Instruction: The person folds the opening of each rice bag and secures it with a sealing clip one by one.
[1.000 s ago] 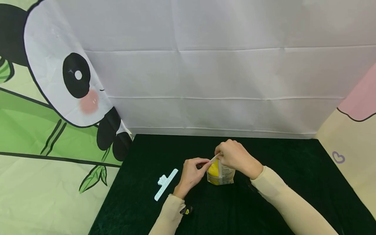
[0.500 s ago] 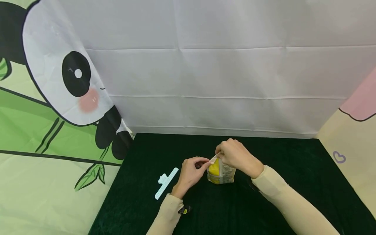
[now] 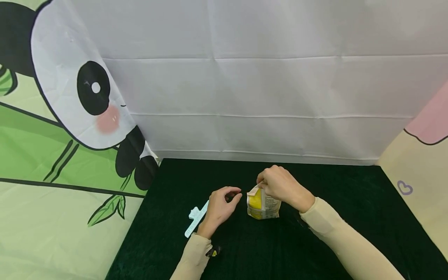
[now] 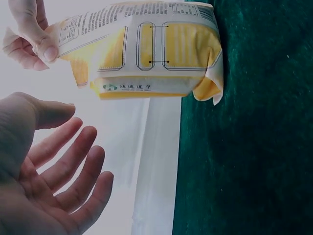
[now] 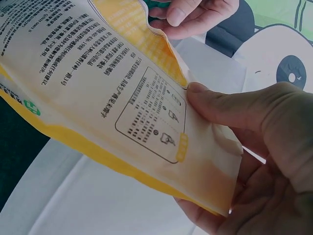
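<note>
A yellow and white printed packaging bag [image 3: 263,204] stands upright on the dark green cloth. My right hand [image 3: 282,186] pinches its top edge, thumb on one face and fingers behind, as the right wrist view shows of the bag [image 5: 117,93]. Just left of the bag, my left hand [image 3: 219,208] holds nothing. In the left wrist view the left hand [image 4: 63,171] has its thumb and fingers spread, a gap away from the bag [image 4: 146,44]. A folded flap shows at the bag's top left corner. A light blue bag clip [image 3: 195,221] lies left of the left hand, its upper end partly hidden.
The dark green cloth [image 3: 315,249] covers the table. Behind it hangs a white creased backdrop [image 3: 262,89]. A panda-printed cloth [image 3: 52,163] borders the left side, a cream and pink one [image 3: 416,171] the right.
My left hand has let go of the bag's top left corner and moved a little left, over the clip's upper end. The right hand and the bag have stayed in place.
</note>
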`<move>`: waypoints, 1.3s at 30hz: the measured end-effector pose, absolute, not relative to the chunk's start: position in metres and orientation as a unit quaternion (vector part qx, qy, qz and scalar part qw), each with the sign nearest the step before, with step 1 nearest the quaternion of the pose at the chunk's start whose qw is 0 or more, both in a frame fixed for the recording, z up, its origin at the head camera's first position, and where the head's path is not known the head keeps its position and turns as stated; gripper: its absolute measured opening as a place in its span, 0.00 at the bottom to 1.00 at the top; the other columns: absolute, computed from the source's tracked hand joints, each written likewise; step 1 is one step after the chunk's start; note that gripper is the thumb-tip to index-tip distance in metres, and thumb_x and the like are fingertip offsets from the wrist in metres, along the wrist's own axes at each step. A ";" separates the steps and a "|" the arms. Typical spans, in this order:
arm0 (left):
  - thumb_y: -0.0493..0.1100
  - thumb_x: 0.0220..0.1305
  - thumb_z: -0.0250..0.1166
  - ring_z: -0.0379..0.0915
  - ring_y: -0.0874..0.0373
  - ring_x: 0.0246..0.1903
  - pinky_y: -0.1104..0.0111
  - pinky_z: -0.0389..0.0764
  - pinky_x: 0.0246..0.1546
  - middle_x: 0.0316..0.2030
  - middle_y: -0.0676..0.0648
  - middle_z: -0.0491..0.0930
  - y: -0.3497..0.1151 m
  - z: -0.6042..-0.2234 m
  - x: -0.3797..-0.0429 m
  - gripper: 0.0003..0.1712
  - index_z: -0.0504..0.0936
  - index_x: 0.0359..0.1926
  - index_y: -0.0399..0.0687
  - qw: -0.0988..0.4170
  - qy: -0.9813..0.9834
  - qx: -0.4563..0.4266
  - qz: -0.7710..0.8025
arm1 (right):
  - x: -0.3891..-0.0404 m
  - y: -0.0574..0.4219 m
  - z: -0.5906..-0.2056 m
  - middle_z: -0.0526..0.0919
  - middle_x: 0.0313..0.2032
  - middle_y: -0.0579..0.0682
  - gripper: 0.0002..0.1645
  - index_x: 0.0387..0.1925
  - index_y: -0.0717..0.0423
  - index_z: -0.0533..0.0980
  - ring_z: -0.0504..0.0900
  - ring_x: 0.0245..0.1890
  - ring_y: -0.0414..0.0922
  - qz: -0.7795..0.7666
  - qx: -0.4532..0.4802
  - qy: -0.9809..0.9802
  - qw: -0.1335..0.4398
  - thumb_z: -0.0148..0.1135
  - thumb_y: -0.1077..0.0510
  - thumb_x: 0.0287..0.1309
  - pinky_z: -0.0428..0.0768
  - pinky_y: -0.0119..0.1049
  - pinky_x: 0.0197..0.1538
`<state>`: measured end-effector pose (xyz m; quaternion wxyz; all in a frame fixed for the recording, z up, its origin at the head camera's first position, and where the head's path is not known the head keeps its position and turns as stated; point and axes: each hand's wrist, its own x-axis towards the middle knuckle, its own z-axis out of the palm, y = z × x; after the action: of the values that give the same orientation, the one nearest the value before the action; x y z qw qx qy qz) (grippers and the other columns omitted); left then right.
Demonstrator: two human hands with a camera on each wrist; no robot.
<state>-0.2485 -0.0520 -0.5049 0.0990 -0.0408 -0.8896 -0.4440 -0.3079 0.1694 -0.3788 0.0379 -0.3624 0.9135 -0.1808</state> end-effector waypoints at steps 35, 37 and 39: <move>0.52 0.73 0.69 0.81 0.45 0.59 0.40 0.76 0.63 0.57 0.46 0.87 -0.131 -0.526 -0.210 0.14 0.90 0.55 0.57 0.084 -0.911 0.057 -0.399 | -0.264 0.154 -0.382 0.92 0.47 0.58 0.07 0.45 0.60 0.89 0.91 0.39 0.47 -0.193 -0.320 0.926 0.041 0.70 0.65 0.67 0.92 0.42 0.41; 0.52 0.74 0.68 0.81 0.44 0.60 0.40 0.77 0.63 0.58 0.45 0.87 -0.137 -0.528 -0.208 0.14 0.89 0.55 0.57 0.078 -0.913 0.063 -0.396 | -0.262 0.154 -0.383 0.92 0.46 0.58 0.07 0.45 0.60 0.89 0.91 0.39 0.47 -0.196 -0.321 0.926 0.040 0.70 0.65 0.67 0.92 0.42 0.41; 0.52 0.74 0.68 0.81 0.44 0.60 0.41 0.78 0.62 0.58 0.44 0.86 -0.144 -0.530 -0.206 0.15 0.89 0.56 0.56 0.071 -0.915 0.064 -0.393 | -0.261 0.153 -0.384 0.92 0.46 0.58 0.07 0.45 0.60 0.89 0.91 0.40 0.47 -0.198 -0.320 0.926 0.039 0.70 0.65 0.67 0.92 0.41 0.40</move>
<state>-0.2056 -0.1435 -0.5302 0.0706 0.0639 -0.9148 -0.3925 -0.2612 0.1532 -0.3836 0.0394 -0.3201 0.9256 -0.1979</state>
